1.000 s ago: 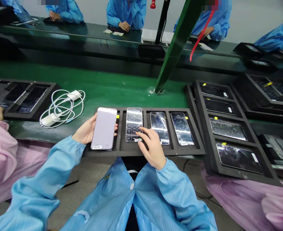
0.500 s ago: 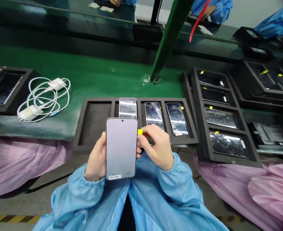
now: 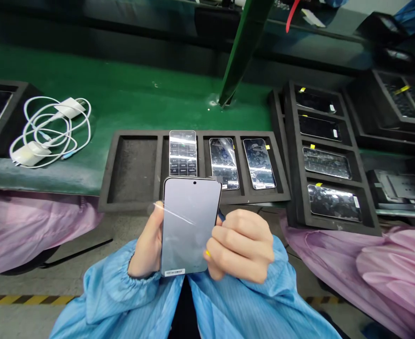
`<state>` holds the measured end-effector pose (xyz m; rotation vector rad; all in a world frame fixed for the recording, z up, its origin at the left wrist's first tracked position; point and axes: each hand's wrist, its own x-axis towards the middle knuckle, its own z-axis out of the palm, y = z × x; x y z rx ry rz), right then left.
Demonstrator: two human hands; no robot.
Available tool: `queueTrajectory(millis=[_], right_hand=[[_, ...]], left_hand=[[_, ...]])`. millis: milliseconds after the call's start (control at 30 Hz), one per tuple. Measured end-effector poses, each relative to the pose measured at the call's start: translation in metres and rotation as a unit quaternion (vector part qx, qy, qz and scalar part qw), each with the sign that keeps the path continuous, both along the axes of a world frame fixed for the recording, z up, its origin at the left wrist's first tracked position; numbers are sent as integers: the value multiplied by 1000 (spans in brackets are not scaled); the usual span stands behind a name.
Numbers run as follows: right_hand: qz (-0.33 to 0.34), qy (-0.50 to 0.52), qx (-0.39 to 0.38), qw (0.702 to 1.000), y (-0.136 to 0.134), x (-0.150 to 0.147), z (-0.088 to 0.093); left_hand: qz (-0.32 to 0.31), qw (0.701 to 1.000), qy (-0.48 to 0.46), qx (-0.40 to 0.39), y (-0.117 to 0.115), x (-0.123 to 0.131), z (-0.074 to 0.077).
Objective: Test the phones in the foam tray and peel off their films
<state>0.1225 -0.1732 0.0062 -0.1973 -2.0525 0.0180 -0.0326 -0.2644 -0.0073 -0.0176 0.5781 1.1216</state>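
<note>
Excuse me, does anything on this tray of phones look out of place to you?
Yes, the phone in the second slot sits further back than its neighbours, with its top edge reaching the far rim of the foam tray, so it may not be fully seated.

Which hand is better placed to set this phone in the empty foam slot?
Probably the left hand: it holds the phone from behind and lies nearer the empty slot; the right hand is on the phone's far side.

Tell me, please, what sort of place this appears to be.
This is probably a smartphone factory line: black foam trays of plastic-filmed smartphones sit along a long green workbench, and the person wears a light-blue striped smock.
</note>
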Motion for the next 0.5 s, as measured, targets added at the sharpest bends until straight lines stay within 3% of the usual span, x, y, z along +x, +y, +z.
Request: queueTrajectory(millis=[200,333,500], right_hand=[[25,22,-14,999,-7,3,-4],[31,25,-19,999,-10,3,-7],[35,2,-30,999,-14,8,-13]], left_hand=[[-8,1000,-12,28,2,6,6],[-65,997,-49,14,0,6,7],[-15,999,-18,21,-3,11,2]])
